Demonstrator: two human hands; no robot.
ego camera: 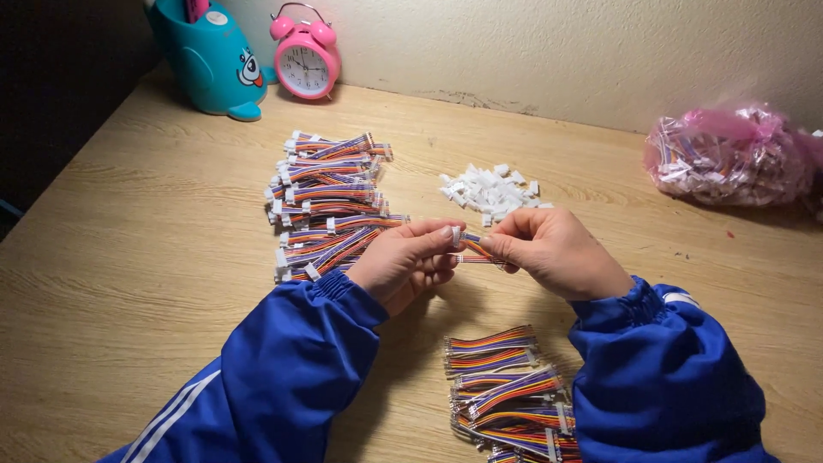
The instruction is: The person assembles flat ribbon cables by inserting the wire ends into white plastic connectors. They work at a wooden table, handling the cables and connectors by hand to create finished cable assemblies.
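Wooden table (129, 257): work surface, lit from above, backed by a pale wall.

Pink plastic bag (729, 154), far right: holds a tangle of coloured cables and white parts; contents not clearly separable.

Teal holder (210, 56), far left corner: something pink stands in it, cut off by the frame. A pink alarm clock (306, 56) sits just beside it.

Stack of cables (330, 201), left of centre: multicoloured ribbon leads with white ends. A second stack (510, 394) lies near the person, between the blue sleeves.

Heap of white connectors (490, 190), loose, beyond the hands.

Left hand (407, 261) and right hand (553, 253): both pinch one short ribbon cable (478, 251) above the table centre. Left fingertips are closed on a white connector (456, 235) at the cable's end; right fingers are closed on the wires close beside it.

Judgement: the fitting goes best with the wires held flat and gripped near the end, the housing square to them, and pressure applied straight.
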